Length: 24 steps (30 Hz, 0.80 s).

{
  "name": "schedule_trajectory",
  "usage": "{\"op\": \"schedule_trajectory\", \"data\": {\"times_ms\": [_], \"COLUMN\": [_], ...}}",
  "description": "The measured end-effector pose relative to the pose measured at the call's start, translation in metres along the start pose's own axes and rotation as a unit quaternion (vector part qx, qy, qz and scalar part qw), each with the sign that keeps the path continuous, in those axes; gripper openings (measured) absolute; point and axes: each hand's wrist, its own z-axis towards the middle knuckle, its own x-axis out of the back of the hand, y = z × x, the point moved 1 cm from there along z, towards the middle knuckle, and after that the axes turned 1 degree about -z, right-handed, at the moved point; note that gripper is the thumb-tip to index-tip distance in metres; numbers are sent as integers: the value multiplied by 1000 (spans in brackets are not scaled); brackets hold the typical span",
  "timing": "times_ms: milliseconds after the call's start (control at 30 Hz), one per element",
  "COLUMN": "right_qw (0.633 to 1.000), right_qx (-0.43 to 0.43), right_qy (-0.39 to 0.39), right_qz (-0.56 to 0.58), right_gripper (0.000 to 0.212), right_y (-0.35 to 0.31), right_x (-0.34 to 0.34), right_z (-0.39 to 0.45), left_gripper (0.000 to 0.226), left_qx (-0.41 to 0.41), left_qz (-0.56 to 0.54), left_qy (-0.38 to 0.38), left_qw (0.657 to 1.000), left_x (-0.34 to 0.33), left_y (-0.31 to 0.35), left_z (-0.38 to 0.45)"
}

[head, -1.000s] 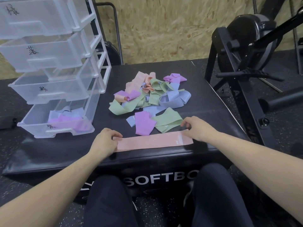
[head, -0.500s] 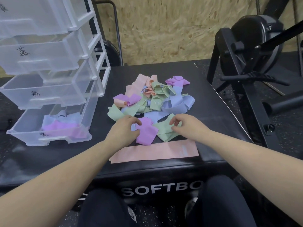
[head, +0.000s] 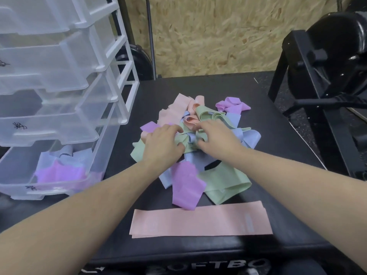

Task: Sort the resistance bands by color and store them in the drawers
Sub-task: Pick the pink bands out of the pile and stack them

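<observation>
- Head view: a black box (head: 268, 124) serves as the work surface; part of a white printed word shows along its front face
- A pile (head: 198, 139) of tangled bands in pink, green, blue and purple lies at the middle of the box top
- Left hand (head: 161, 144) rests on the left part of the pile, fingers curled into a green band (head: 139, 150); thumb and fingers appear to pinch green material at the pile centre
- Right hand (head: 217, 139) rests on the right part of the pile, fingers bent down into the green and blue folds; it appears to grasp band material, but which band cannot be told
- The fingertips of the two hands sit close together, just apart, over the pile centre
- A pink band (head: 200, 220) lies flat and straight near the front edge of the box, apart from both hands; a purple band (head: 186, 187) overlaps its upper edge
- A second green band (head: 226, 183) lies at the near right of the pile, beside the purple band
- A clear drawer unit (head: 59, 76) with a white frame stands at the left of the box, all drawers pulled out in steps
- The bottom drawer (head: 17, 171) holds purple and blue bands; the drawers above show no contents
- Black marks are written on the drawer fronts; illegible
- A black machine (head: 327, 72) stands to the right of the box
- A chipboard wall (head: 214, 34) stands behind
</observation>
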Motion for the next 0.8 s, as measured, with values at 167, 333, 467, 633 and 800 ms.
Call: {"op": "schedule_trajectory", "data": {"times_ms": [167,333,467,633,800], "right_qw": [999,994,995,990,972], "right_qx": [-26,-79,-90,-71,-70], "right_qy": [22,20,52,99,-5], "right_qz": [-29,-66,2,64,222], "right_gripper": [42,25,24,14,12], "right_y": [-2,12,15,-1,-16], "right_x": [-16,-25,-24,3,22], "right_z": [36,49,45,26,3], "left_gripper": [45,43,42,47,47], "left_qx": [16,28,31,37,0], "left_qz": [-21,-27,-38,-80,-178], "left_qy": [-7,-22,-30,-34,-46], "left_qw": [1000,999,998,995,983], "left_x": [-7,-11,-10,-3,10], "left_y": [-8,-12,-11,-2,17], "left_z": [8,8,6,3,-6]}}
